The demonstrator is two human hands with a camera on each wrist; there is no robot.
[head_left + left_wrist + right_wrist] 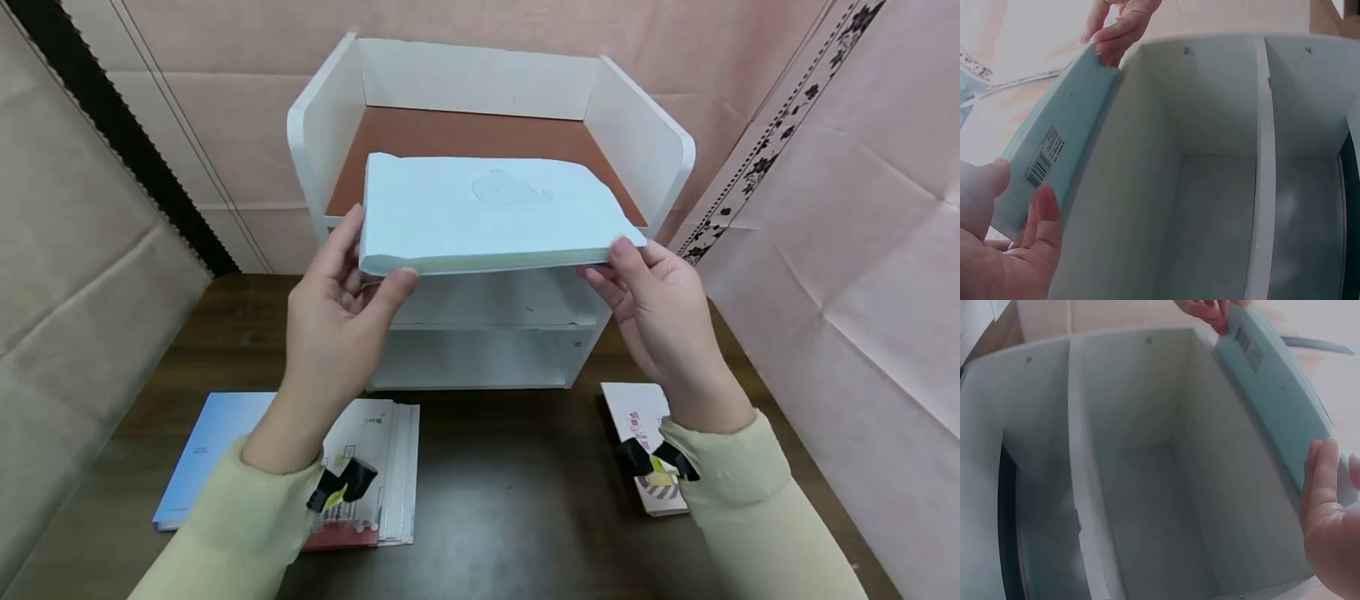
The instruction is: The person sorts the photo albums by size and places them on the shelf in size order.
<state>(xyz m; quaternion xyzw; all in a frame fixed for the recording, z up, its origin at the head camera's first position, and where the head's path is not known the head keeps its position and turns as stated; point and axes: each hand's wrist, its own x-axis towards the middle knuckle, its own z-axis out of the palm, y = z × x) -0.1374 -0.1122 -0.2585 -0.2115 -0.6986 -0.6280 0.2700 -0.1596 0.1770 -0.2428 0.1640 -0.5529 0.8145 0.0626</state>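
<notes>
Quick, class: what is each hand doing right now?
Left hand: holding the pale blue item at its left end.
Right hand: holding the same item at its right end.

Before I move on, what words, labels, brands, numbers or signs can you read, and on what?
No wording reads with certainty.
Pale blue item: faint drawing on top, tiny marks illegible.
Its barcode label: bars visible, print too blurred.
Blue book: print too small.
White booklet: characters too blurred.
White book at right: reddish characters, too blurred.
</notes>
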